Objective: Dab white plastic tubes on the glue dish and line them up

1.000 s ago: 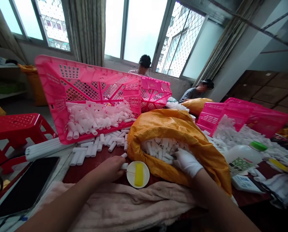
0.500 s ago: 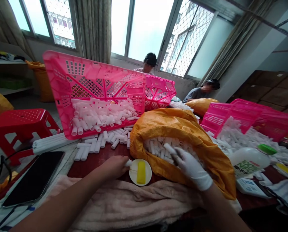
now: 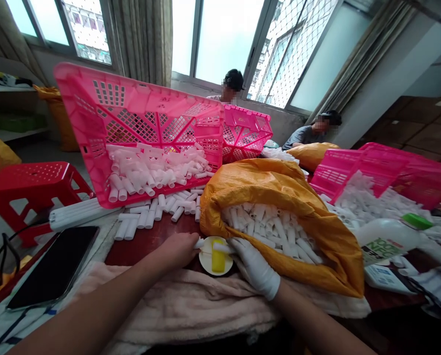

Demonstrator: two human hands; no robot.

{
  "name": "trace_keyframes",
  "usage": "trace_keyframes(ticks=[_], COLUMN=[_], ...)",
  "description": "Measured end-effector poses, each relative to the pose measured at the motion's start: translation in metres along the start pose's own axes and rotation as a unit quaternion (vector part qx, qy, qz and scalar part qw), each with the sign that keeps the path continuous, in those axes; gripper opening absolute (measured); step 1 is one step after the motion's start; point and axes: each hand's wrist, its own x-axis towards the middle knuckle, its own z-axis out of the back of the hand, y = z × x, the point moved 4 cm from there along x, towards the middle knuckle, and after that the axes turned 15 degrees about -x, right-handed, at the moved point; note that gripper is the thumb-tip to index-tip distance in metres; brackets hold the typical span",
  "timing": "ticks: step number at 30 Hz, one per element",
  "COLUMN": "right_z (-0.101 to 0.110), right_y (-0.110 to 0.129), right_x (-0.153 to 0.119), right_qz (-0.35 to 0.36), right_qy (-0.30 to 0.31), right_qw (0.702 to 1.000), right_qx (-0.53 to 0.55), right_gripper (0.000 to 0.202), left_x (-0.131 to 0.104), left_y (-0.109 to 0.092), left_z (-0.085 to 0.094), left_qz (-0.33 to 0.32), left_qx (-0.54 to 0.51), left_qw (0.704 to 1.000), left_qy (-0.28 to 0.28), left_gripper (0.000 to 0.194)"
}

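Note:
My bare left hand [image 3: 180,250] is closed on a small white piece [image 3: 199,243] at the left rim of a small white dish [image 3: 204,264]; its far end is too small to make out. A yellow sponge-like block [image 3: 218,263] lies in the dish. My right hand [image 3: 253,266], in a white glove, pinches a short white plastic tube [image 3: 224,248] above the block. Whether tube and block touch, I cannot tell. Just beyond the right hand gapes an orange woven sack [image 3: 250,185], full of similar white tubes [image 3: 279,229].
A tilted pink crate [image 3: 150,106] holds more tubes, with loose tubes [image 3: 146,217] before it. A phone [image 3: 54,266] lies left, a towel [image 3: 176,305] along the front edge. To the right stand a green-capped bottle [image 3: 390,239] and other crates [image 3: 409,172]. Two people sit beyond.
My right hand has come out of the sack, moving left with a tube to above the dish. The left hand stays by the dish's left rim. The view has shifted slightly.

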Motion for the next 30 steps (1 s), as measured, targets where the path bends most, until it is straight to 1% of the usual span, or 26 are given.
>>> trace_keyframes(ticks=[1, 2, 5, 6, 10, 12, 16, 21, 22, 23, 24, 25, 26, 27, 28, 29, 30], right_z=[0.001, 0.001, 0.000, 0.000, 0.001, -0.002, -0.003, 0.008, 0.011, 0.013, 0.016, 0.019, 0.020, 0.020, 0.017, 0.012, 0.007], right_y=[0.000, 0.002, 0.010, 0.011, 0.009, 0.010, 0.020, 0.041, 0.043, 0.044, 0.043, 0.038, 0.030, 0.021, 0.012, 0.006, 0.002], right_x=[-0.001, -0.002, -0.006, -0.007, -0.009, -0.010, -0.014, -0.008, -0.007, -0.004, -0.002, 0.001, 0.004, 0.005, 0.005, 0.006, 0.007], right_qz=[-0.007, 0.004, 0.081, 0.089, 0.055, 0.065, 0.142, 0.268, 0.280, 0.274, 0.243, 0.185, 0.104, 0.016, -0.066, -0.136, -0.187], right_qy=[-0.006, -0.003, 0.028, 0.031, 0.000, 0.000, 0.028, 0.073, 0.065, 0.048, 0.014, -0.035, -0.087, -0.133, -0.165, -0.174, -0.169], right_qw=[1.000, 1.000, 0.996, 0.996, 0.998, 0.997, 0.986, 0.958, 0.955, 0.960, 0.970, 0.981, 0.985, 0.975, 0.953, 0.928, 0.905], right_qx=[0.004, 0.005, 0.000, 0.001, 0.002, -0.029, -0.078, -0.077, -0.066, -0.043, -0.005, 0.047, 0.110, 0.179, 0.245, 0.300, 0.344], right_gripper=[0.028, 0.030, 0.039, 0.038, 0.032, 0.028, 0.019, 0.020, 0.020, 0.019, 0.019, 0.020, 0.021, 0.022, 0.022, 0.022, 0.021], left_x=[0.000, -0.001, -0.002, -0.002, -0.002, -0.001, 0.000, 0.000, -0.001, -0.001, -0.001, -0.002, -0.002, -0.003, -0.004, -0.006, -0.007], left_y=[-0.001, -0.002, -0.004, -0.005, -0.005, -0.004, -0.001, 0.002, 0.002, 0.002, 0.001, 0.000, -0.003, -0.005, -0.008, -0.011, -0.014], left_z=[0.001, 0.002, 0.004, 0.004, 0.004, 0.003, 0.001, -0.001, 0.000, 0.001, 0.003, 0.005, 0.008, 0.011, 0.014, 0.016, 0.017], left_qz=[0.002, 0.002, -0.005, -0.009, -0.021, -0.012, -0.002, 0.001, 0.003, 0.002, -0.001, -0.008, -0.020, -0.036, -0.054, -0.072, -0.088], left_qx=[0.000, -0.001, -0.008, -0.011, -0.022, -0.019, -0.016, -0.055, -0.059, -0.058, -0.053, -0.045, -0.040, -0.039, -0.043, -0.051, -0.060], left_qw=[1.000, 1.000, 1.000, 1.000, 1.000, 1.000, 1.000, 0.998, 0.998, 0.998, 0.999, 0.999, 0.999, 0.998, 0.996, 0.994, 0.992], left_qy=[-0.001, -0.002, -0.003, -0.002, -0.003, -0.001, 0.001, 0.013, 0.012, 0.009, 0.000, -0.013, -0.030, -0.045, -0.057, -0.063, -0.066], left_gripper=[0.023, 0.023, 0.022, 0.022, 0.023, 0.024, 0.027, 0.024, 0.024, 0.024, 0.023, 0.022, 0.022, 0.022, 0.022, 0.023, 0.023])
